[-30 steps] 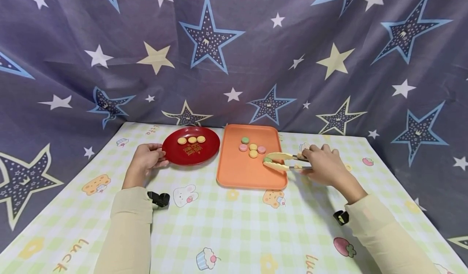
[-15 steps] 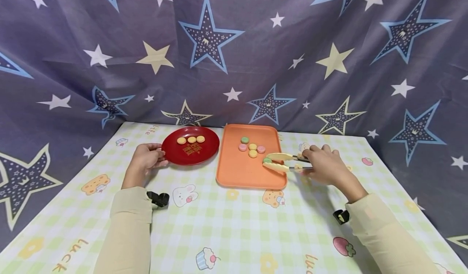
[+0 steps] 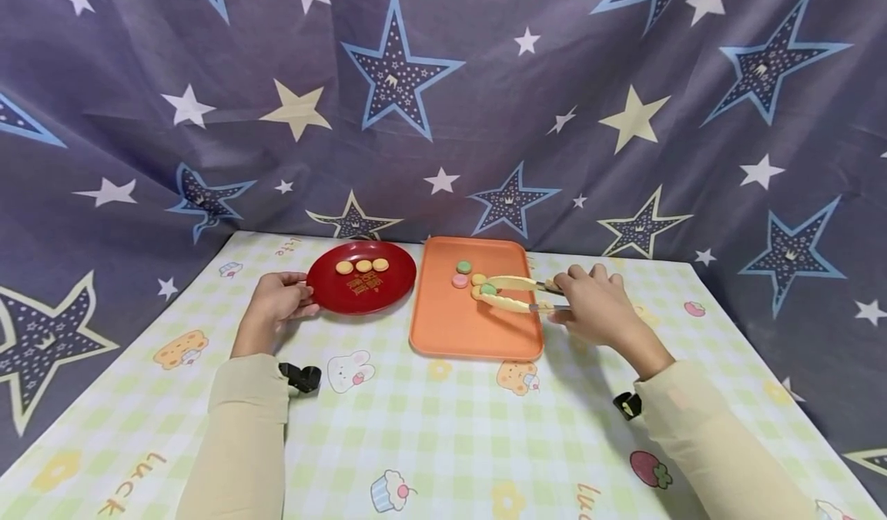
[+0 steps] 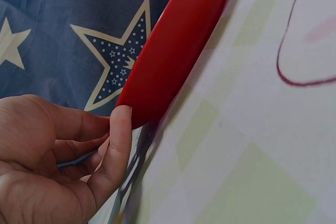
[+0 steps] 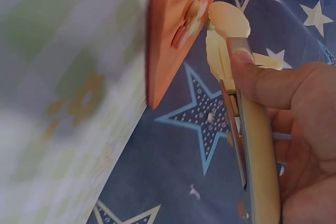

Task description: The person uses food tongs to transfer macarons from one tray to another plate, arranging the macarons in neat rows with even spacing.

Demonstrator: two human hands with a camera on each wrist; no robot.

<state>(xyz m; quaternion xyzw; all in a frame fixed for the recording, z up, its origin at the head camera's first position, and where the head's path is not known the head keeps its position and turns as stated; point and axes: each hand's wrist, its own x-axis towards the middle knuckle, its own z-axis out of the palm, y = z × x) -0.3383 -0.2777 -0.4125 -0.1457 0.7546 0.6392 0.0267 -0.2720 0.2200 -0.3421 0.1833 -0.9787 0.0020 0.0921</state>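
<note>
My left hand (image 3: 276,304) pinches the near-left rim of a red plate (image 3: 391,295) between thumb and fingers; the left wrist view shows the fingers (image 4: 119,135) at its edge. Three yellow macarons (image 3: 363,266) lie in a row on that plate. My right hand (image 3: 597,304) grips a pair of tongs (image 3: 509,304) with cream scalloped tips and metal arms. Between the tips sits a green macaron (image 3: 488,290), above the orange tray (image 3: 443,327). Left on the tray are another green macaron (image 3: 464,267), a pink one (image 3: 460,281) and a yellow one (image 3: 478,279); the tongs partly cover others.
A checked tablecloth (image 3: 388,435) with printed cartoons covers the table. Right behind the plate and tray, a dark curtain (image 3: 471,119) with stars hangs at the table's back edge.
My right hand and the tongs have moved left and slightly up in the head view, carrying the green macaron from the tray's right side toward its middle. The left hand and plate stay put.
</note>
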